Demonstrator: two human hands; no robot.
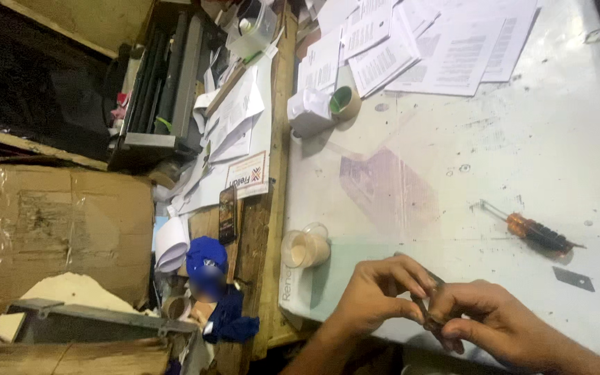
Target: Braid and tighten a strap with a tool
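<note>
My screwdriver (pixel 537 231) lying right, glass of milky drink (pixel 305 248) near left, papers (pixel 418 42) far, tape roll (pixel 345 103), cardboard box (pixel 57 229) far left

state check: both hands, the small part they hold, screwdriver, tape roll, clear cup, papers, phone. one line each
left hand: pinching the small dark part
right hand: pinching the same part
small dark part: held between both hands, mostly hidden
screwdriver: lying flat on the table, untouched
tape roll: on its side
clear cup: tipped on its side
papers: spread, overlapping
phone: lying flat, screen dark

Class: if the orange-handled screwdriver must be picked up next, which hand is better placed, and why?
Probably the right hand: the screwdriver lies on its side of the table, nearer it than the left hand. Both hands pinch a small dark part.
</note>
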